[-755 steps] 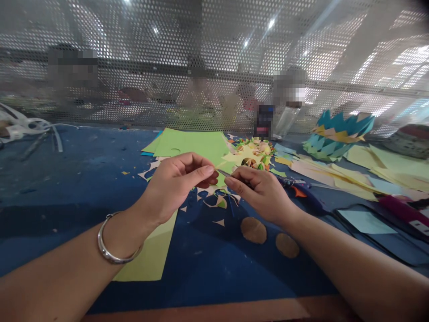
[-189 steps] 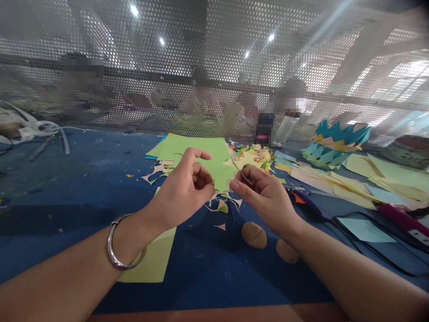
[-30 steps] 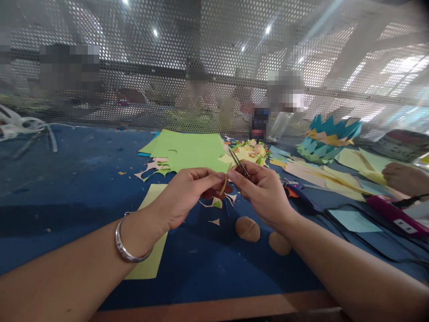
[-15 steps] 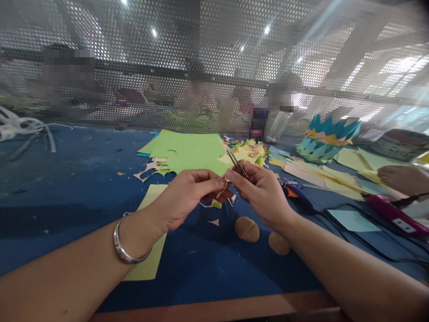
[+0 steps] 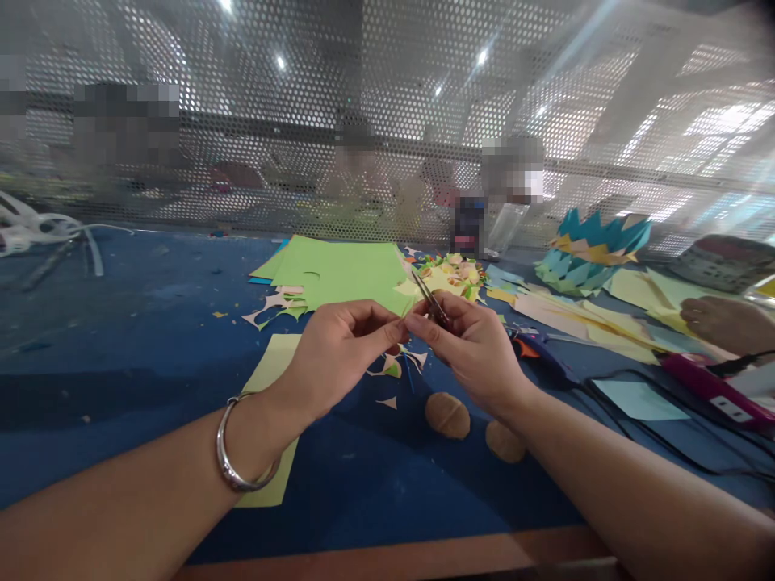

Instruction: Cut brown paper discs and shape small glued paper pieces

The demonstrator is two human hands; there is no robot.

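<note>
My left hand (image 5: 345,355) is closed in a pinch, its thumb and fingertips meeting those of my right hand. Only a sliver of the small pale paper piece between them shows; the rest is hidden by the fingers. In my right hand (image 5: 475,343) lies a pair of small metal scissors (image 5: 427,292), blades pointing up and away to the left. Below the hands, cut paper scraps (image 5: 392,369) lie on the blue table (image 5: 375,500). Two round brown discs (image 5: 448,415) rest nearer to me, one partly covered by my right forearm. A pale yellow sheet (image 5: 272,484) sits under my left wrist.
Green paper sheets (image 5: 345,270) lie beyond my hands, beside a heap of coloured scraps (image 5: 457,270). To the right are a glue gun (image 5: 548,359), black cables, a magenta power strip (image 5: 714,387), a zigzag paper crown (image 5: 593,250) and another person's hand (image 5: 720,323). A perforated metal screen (image 5: 400,121) stands behind.
My left hand has turned slightly and its fingertips have come together with my right hand's. The pale curved strip seen between them before is now mostly hidden. The scissors stay in my right hand.
</note>
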